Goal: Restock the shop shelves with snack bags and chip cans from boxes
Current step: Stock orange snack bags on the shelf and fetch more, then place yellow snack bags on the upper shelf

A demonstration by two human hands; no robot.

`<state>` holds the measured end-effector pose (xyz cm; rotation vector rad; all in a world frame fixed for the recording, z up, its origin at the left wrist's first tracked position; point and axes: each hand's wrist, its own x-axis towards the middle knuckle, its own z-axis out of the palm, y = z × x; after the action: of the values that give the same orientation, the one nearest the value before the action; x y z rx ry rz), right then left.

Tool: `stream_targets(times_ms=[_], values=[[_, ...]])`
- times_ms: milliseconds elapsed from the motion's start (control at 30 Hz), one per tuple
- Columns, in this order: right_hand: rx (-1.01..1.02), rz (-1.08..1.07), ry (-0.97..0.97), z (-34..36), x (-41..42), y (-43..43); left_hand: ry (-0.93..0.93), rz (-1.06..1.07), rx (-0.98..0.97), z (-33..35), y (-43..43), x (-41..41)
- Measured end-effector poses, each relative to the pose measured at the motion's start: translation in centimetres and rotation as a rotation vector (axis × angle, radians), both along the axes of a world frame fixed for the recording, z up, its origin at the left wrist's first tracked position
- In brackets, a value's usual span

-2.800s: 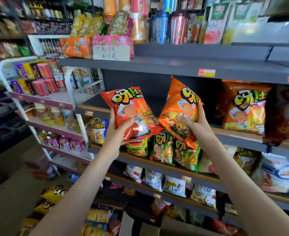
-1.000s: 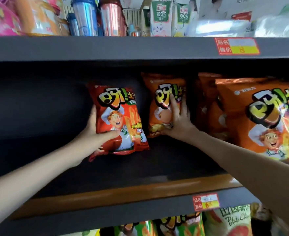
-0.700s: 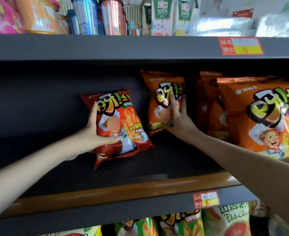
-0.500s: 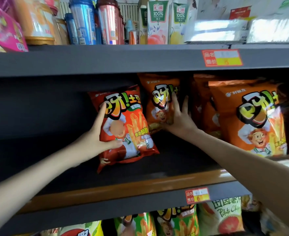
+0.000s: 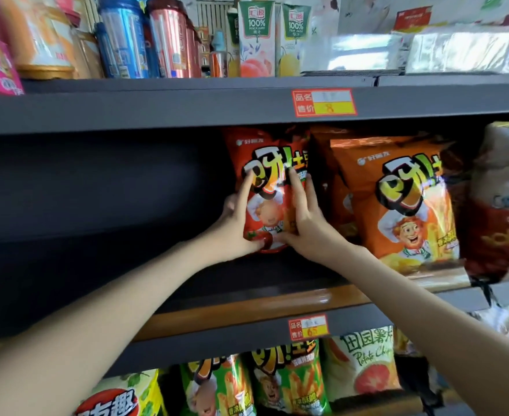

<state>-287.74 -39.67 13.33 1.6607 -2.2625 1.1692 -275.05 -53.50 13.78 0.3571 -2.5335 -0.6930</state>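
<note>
A red snack bag (image 5: 269, 163) stands upright on the middle shelf (image 5: 217, 315), deep inside it. My left hand (image 5: 236, 225) holds the bag's left edge, with the index finger up its front and the thumb at its bottom. My right hand (image 5: 305, 223) lies with straight fingers on the bag's right half, thumb at the lower edge. Right beside it stand orange bags of the same brand (image 5: 406, 205). The orange bag I set down earlier is hidden behind the red one.
The middle shelf's left half (image 5: 97, 235) is dark and holds nothing. Drink cups (image 5: 145, 40) and juice cartons (image 5: 256, 40) stand on the shelf above. Green snack bags (image 5: 289, 382) fill the shelf below. A red-and-white bag (image 5: 505, 205) stands at the far right.
My left hand has carried the red bag right and deeper, standing it in front of the small orange bag. My right hand has left the orange bag and now rests on the red one.
</note>
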Motion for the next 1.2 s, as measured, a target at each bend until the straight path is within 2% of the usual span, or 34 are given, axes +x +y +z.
stream_targets(times_ms=[167,333,433,567,733,800,867,933,1033,1200], values=[[0.076,-0.134,0.042,0.9,-0.2,-0.4,-0.060,0.126,-0.063,0.5,0.2,-1.7],[0.144,-0.205,0.055,1.8,1.1,0.8,-0.129,0.213,-0.015,1.5,2.8,-0.4],[0.056,-0.219,0.030,2.4,3.2,2.7,-0.076,0.306,0.107,1.8,5.5,1.6],[-0.169,-0.132,-0.080,2.2,8.6,6.2,0.068,0.414,0.162,1.6,11.1,6.9],[-0.158,0.150,-0.149,-0.3,16.9,10.8,0.216,0.583,0.243,-2.3,19.2,16.7],[-0.148,0.251,-0.168,-1.7,19.9,12.1,0.240,0.673,0.365,-5.5,21.6,20.9],[-0.082,0.351,-0.216,-3.5,23.0,13.0,0.231,0.767,0.636,-8.7,24.0,24.8],[0.046,0.447,-0.287,-5.7,26.3,13.5,0.207,0.868,0.807,-11.7,26.1,28.6],[0.211,0.561,-0.343,-9.0,31.0,13.4,0.082,1.039,0.908,-15.1,28.4,34.4],[0.452,0.675,-0.365,-14.3,38.2,11.8,-0.010,1.285,1.039,-18.9,30.1,44.1]])
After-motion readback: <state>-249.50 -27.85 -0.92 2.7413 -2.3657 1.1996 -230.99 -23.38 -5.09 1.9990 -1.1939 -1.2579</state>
